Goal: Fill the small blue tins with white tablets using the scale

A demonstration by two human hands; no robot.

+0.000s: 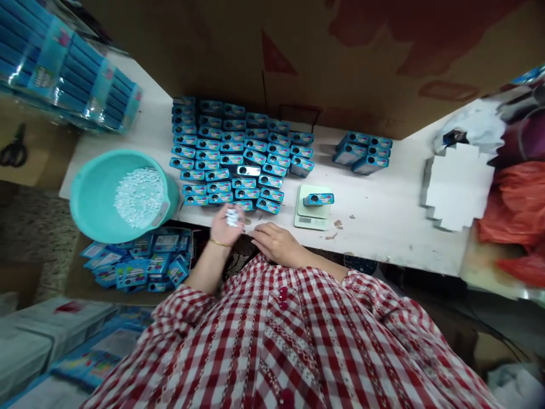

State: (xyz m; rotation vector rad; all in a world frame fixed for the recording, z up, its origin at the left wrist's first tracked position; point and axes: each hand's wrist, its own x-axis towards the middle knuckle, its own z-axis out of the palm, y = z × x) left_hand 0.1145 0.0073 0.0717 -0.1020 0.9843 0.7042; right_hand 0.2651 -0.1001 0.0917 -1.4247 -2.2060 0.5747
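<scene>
Small white pieces [232, 217] lie heaped in my left hand [226, 226], which is cupped palm up at the front edge of the table. My right hand [275, 243] rests beside it, palm down, with its fingers together; whatever may be under them is hidden. Beyond both hands stand rows of small blue boxes [233, 160] with dark round holes in their tops. To the right, one blue box [319, 199] stands on a pale green scale [313, 221]. A turquoise basin [91, 196] on the left holds many more white pieces [139, 196].
A large cardboard box [255, 51] borders the far side. More blue boxes [364, 150] stand right of centre. White cardboard [460, 187] and a red plastic bag [515, 210] are at the right. Below the basin is a carton of blue packets [136, 272]. Scissors [15, 149] lie far left.
</scene>
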